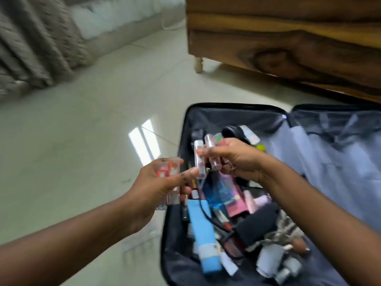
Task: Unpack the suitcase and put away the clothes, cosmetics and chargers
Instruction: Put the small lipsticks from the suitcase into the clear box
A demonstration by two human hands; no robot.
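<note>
Over the open black suitcase (186,120), left hand (153,182) grips clear plastic cosmetic tubes (170,183); right hand (237,159) pinches slim clear vials (199,159), probably light, slippery, best held mid-barrel.

We see a pale tiled floor (82,141); the open suitcase (177,254) and a wooden cabinet (288,48) stand on it.

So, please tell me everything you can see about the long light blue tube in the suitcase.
The blue tube looks like soft plastic, light blue, with a white band near its lower end. It lies flat in the left half of the open suitcase, pointing roughly away from the person. A black cable crosses over its upper part. Small cosmetics lie around it. Neither hand touches it.
</note>
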